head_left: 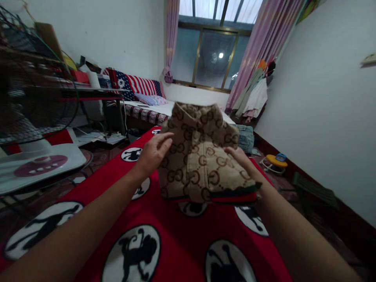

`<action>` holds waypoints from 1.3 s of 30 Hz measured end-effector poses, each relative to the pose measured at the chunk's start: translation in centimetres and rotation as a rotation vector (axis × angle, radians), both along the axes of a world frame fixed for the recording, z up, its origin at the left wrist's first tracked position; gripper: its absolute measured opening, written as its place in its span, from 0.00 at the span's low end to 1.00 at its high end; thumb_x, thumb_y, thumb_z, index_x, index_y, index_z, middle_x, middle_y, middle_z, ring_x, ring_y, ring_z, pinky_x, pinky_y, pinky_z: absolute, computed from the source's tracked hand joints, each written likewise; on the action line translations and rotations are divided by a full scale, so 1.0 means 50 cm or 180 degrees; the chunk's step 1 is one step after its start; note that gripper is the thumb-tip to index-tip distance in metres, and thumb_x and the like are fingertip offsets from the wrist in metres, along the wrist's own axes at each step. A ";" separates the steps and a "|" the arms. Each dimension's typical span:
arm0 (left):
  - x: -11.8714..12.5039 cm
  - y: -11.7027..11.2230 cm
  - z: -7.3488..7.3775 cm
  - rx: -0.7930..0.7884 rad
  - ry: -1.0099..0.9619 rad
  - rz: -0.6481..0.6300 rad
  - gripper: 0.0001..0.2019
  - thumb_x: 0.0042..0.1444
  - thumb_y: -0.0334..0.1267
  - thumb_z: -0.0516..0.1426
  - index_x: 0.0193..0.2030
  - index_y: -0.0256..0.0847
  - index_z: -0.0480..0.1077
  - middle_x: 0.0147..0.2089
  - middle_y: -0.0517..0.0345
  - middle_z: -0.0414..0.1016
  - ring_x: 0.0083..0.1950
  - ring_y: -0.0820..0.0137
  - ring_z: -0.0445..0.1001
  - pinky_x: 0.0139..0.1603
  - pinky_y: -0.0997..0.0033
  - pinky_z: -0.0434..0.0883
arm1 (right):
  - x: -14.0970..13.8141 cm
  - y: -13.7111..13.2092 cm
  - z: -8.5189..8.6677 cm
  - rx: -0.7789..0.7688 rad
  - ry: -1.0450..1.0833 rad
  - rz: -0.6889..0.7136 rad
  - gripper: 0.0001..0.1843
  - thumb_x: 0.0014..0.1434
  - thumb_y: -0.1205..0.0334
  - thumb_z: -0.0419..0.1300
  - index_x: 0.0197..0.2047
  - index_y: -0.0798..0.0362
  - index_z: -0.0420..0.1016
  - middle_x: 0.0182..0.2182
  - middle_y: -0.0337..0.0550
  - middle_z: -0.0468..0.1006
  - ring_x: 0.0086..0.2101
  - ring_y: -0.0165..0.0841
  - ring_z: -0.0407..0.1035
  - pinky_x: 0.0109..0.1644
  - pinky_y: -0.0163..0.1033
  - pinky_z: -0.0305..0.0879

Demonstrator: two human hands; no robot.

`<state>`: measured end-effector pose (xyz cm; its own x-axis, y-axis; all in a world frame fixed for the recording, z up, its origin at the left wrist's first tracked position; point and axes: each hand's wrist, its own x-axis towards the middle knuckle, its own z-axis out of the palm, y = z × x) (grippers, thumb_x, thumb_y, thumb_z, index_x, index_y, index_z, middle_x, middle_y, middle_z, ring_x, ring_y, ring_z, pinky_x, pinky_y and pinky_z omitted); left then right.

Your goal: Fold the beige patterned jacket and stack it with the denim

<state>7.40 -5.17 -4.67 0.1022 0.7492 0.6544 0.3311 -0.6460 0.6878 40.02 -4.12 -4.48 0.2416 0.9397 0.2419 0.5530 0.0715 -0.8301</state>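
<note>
Garment: one tan jacket with a ring pattern and a red-and-green hem, folded, resting on the red blanket at its far middle.
Left hand: my left hand lies against the jacket's left side, fingers stretched flat onto the cloth — pressing, not pinching.
Right hand: my right hand sits at the jacket's right edge; the fingers are partly tucked under the fabric, so I cannot tell how firmly they are curled.
Risk: I judge the fold could spring open or the collar flop over, since neither hand clamps it and the top stands up loosely.
Count: one jacket, one blanket, two hands — plus one fan well to the jacket's left and one window beyond it.
</note>
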 end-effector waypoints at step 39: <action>0.233 -0.048 -0.208 -0.0475 0.1939 -0.0523 0.36 0.61 0.59 0.49 0.68 0.35 0.56 0.73 0.44 0.48 0.73 0.59 0.49 0.72 0.53 0.48 | 0.072 -0.105 -0.296 0.0301 -0.0964 -0.0795 0.36 0.60 0.42 0.49 0.63 0.59 0.62 0.65 0.60 0.57 0.67 0.45 0.48 0.68 0.53 0.48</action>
<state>19.06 -7.59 -15.04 0.5433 0.7706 0.3331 0.5953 -0.6334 0.4945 43.60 -9.39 -19.26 0.3643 0.8314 0.4197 0.7817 -0.0279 -0.6231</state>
